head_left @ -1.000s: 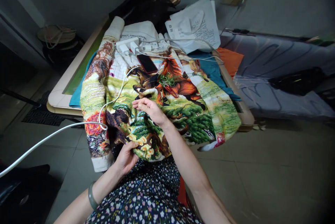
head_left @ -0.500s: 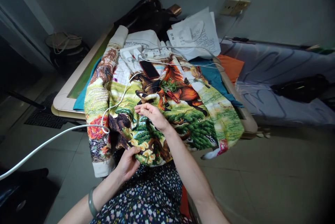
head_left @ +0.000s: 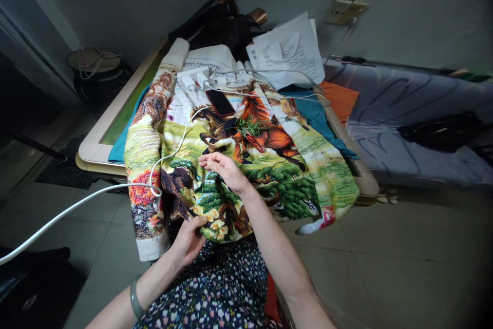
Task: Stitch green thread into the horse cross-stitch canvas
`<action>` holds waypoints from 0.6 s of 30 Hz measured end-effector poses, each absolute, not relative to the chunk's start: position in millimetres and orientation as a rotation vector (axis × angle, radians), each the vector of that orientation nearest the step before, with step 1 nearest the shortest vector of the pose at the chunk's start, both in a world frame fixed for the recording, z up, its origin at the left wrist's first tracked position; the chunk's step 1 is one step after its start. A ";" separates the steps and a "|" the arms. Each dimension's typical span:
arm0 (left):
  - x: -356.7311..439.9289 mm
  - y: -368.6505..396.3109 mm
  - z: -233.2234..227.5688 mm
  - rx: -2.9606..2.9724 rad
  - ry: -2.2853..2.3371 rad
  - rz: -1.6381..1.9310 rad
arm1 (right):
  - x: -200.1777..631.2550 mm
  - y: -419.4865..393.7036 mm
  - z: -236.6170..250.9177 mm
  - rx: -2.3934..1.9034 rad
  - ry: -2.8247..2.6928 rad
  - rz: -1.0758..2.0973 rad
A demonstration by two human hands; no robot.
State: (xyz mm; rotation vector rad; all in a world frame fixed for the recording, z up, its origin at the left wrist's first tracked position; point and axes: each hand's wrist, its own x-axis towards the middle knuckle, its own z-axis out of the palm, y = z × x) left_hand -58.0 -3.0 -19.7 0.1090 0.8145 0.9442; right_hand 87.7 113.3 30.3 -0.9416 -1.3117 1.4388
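Note:
A large embroidered cloth (head_left: 308, 165) with horses and trees lies over a low table and hangs onto my lap. My left hand (head_left: 189, 239) grips the cloth's near fold from below. My right hand (head_left: 225, 169) hovers just above the cloth with its fingers pinched together; a needle or thread is too small to make out. A tangle of green thread (head_left: 248, 126) and red-handled scissors (head_left: 258, 142) lie on the cloth behind my right hand.
A phone (head_left: 220, 102) lies on the cloth, with white chargers (head_left: 192, 77) behind it. A white cable (head_left: 77, 203) runs off to the left. A white bag (head_left: 288, 52) sits at the back. The table's rim (head_left: 92, 149) shows at left, a covered bed (head_left: 404, 98) at right.
The view has shifted slightly since a second ago. Both hands stay almost where they were, the left still holding the fold.

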 end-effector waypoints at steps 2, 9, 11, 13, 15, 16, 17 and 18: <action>-57.9 -3.0 -21.1 0.105 0.822 0.954 | 87.6 113.6 30.2 -0.944 -1.315 1.439; -57.5 -2.6 -24.1 0.121 0.809 0.957 | 87.2 113.0 30.1 -0.937 -1.306 1.433; -57.5 -2.6 -24.5 0.117 0.813 0.955 | 87.3 112.6 30.6 -0.940 -1.310 1.431; -57.6 -2.5 -24.6 0.110 0.818 0.957 | 87.3 112.2 31.1 -0.938 -1.308 1.433; -57.7 -2.5 -24.4 0.114 0.819 0.960 | 87.4 112.0 31.2 -0.934 -1.304 1.437; -57.8 -2.4 -24.4 0.121 0.819 0.958 | 87.4 111.9 31.1 -0.933 -1.302 1.440; -57.9 -2.4 -24.5 0.130 0.818 0.953 | 87.4 111.9 31.1 -0.932 -1.301 1.440; -58.1 -2.4 -24.7 0.137 0.818 0.948 | 87.4 111.9 31.0 -0.933 -1.301 1.441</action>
